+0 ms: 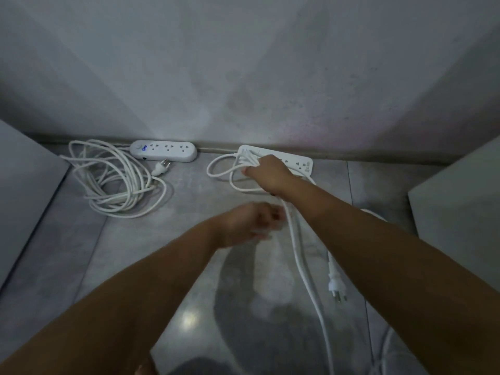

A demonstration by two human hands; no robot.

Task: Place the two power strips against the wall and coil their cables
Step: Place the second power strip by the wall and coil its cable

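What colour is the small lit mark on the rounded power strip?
Blue. The lit mark on the rounded power strip shows in the head view.

Two white power strips are in view: one rounded power strip (163, 150) and one flat power strip (297, 161). The rounded one shows three socket groups and one round button. There are two white cables, the first cable (113, 182) and the second cable (300, 255). There are two plugs, the first plug (161, 169) and the second plug (335, 284). Two hands are counted: left hand (254, 223) and right hand (266, 173). Two pale blocks flank them: left block (27, 185) and right block (460, 201).
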